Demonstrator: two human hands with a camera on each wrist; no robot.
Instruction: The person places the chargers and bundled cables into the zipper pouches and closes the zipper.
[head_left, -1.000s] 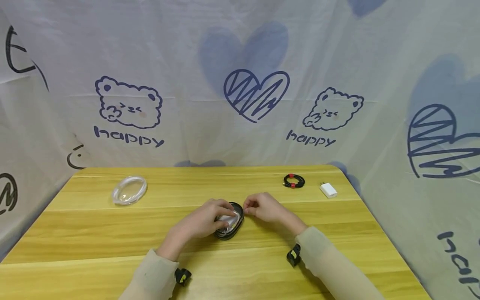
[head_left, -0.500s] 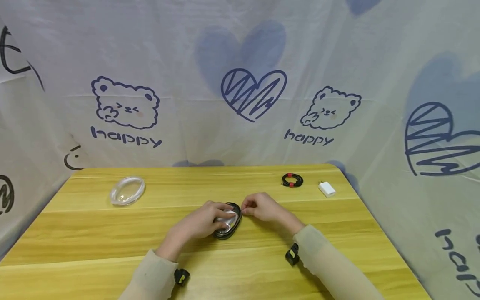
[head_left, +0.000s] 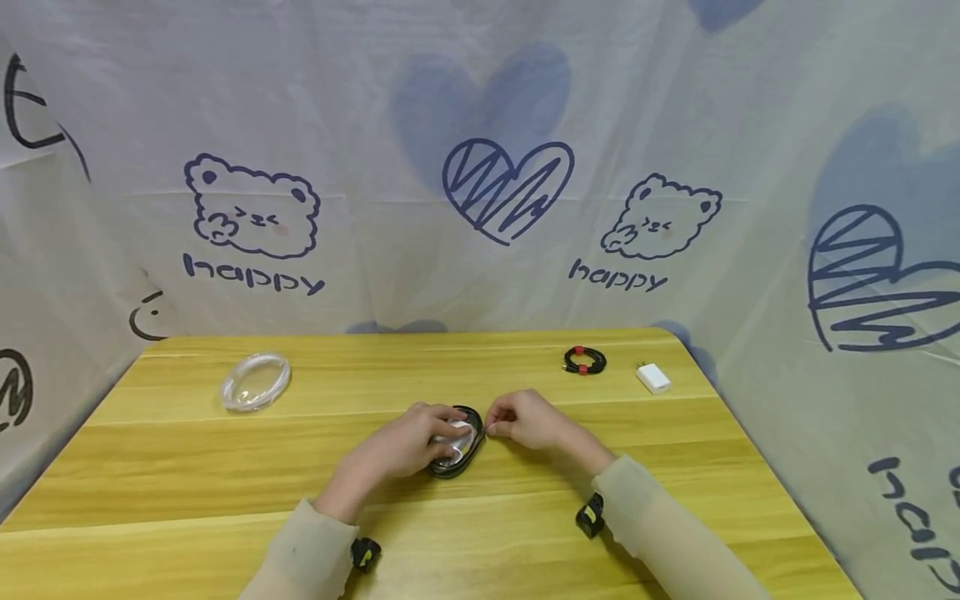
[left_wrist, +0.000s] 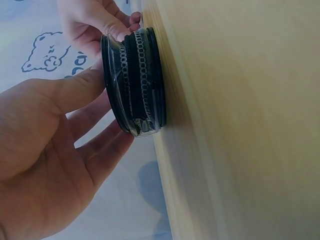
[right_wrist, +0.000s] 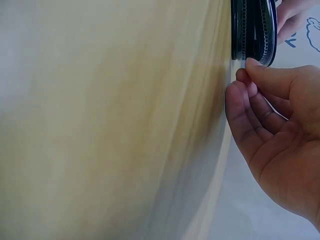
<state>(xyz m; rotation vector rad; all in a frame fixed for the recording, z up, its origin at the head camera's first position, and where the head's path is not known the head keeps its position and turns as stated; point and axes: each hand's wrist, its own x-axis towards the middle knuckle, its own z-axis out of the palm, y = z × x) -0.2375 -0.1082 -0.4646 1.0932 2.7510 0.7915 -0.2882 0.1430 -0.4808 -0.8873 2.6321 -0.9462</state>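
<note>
A small oval zip case (head_left: 471, 458) with black trim and a see-through lid lies flat near the middle of the wooden table, something white showing inside. The left hand (head_left: 411, 437) rests on the lid, thumb and fingertips spread over it. In the left wrist view, two rows of zipper teeth (left_wrist: 143, 65) run round the case's side wall. At its right end, the right hand (head_left: 528, 419) pinches at the zipper with thumb and index finger; the pull itself is hidden between the fingertips. In the right wrist view, the thumb tip (right_wrist: 253, 62) sits right at the case's edge.
A coiled clear-white cable (head_left: 257, 382) lies at the back left of the table (head_left: 225, 467). At the back right are a coiled black cable (head_left: 597, 363) with red ties and a white charger plug (head_left: 653, 378). A printed cloth (head_left: 360, 167) hangs behind the table.
The right hand has shifted slightly toward the near side along the case's right edge. The left hand and the case have stayed in place; the head view has shifted a little.
</note>
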